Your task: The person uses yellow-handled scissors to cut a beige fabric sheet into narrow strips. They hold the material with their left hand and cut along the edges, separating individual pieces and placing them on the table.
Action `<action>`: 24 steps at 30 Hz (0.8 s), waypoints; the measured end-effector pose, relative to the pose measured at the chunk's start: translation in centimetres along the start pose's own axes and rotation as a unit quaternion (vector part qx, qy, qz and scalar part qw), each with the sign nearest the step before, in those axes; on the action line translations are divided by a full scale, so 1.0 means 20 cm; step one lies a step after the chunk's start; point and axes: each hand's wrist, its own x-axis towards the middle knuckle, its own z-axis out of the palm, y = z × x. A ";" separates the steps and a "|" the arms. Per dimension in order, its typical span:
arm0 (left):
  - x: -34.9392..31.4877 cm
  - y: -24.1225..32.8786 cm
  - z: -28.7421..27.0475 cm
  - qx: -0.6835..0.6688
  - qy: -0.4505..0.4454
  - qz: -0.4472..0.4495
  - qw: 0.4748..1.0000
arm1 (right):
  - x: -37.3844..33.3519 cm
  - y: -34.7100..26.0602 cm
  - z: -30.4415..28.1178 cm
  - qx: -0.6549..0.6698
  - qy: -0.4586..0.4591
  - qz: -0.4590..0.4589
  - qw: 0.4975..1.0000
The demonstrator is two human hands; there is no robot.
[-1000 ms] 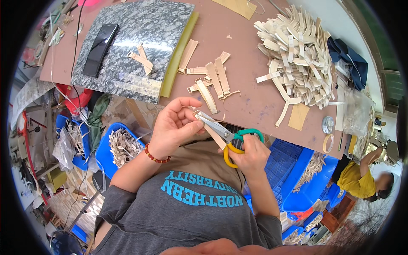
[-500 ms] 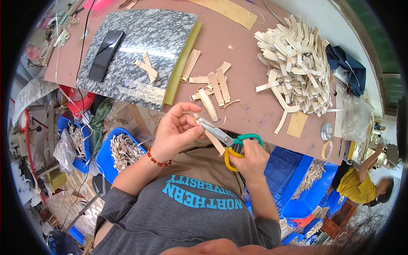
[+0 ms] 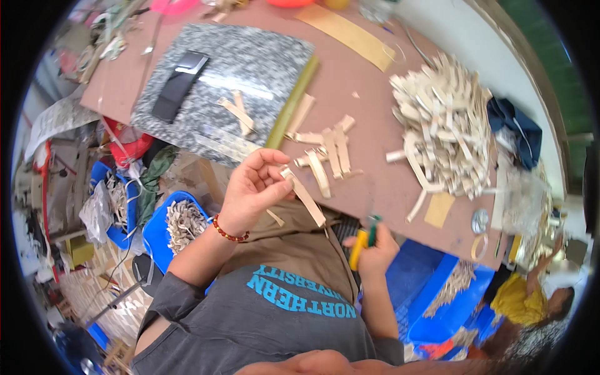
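Observation:
Pinched between thumb and fingers of my left hand [image 3: 253,199] is a short beige strap [image 3: 305,200], its free end slanting down to the right. A small tan strip [image 3: 275,217] shows just below this hand, over my lap; I cannot tell whether it is attached. My right hand [image 3: 380,253] is closed around scissors [image 3: 359,249] with yellow and green handles, near the table's front edge and apart from the strap. Their blades are blurred and hard to make out. Several similar straps [image 3: 319,174] lie on the brown table [image 3: 381,187] just beyond my hands.
A grey stone-patterned board [image 3: 250,69] bears a black phone [image 3: 180,87] and crossed straps [image 3: 237,115]. A large heap of cream straps [image 3: 444,125] sits at the right. Blue bins [image 3: 156,237] with strips stand below the table. A person in yellow [image 3: 522,300] is at far right.
My right hand has drawn the scissors away from the strap, down and to the right. The left hand keeps its strap. A small tan strip now shows below it. The view has shifted.

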 end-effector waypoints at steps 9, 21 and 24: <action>0.31 0.29 -0.46 0.548 0.253 0.298 0.740 | 0.14 0.25 -0.04 0.187 0.120 0.106 0.969; 0.48 0.50 -0.92 0.708 0.287 0.196 0.615 | 0.19 0.35 -0.02 -0.004 0.088 0.043 0.995; 0.55 0.53 -0.90 0.709 0.282 0.162 0.625 | 0.21 0.36 -0.03 -0.054 0.067 0.008 0.996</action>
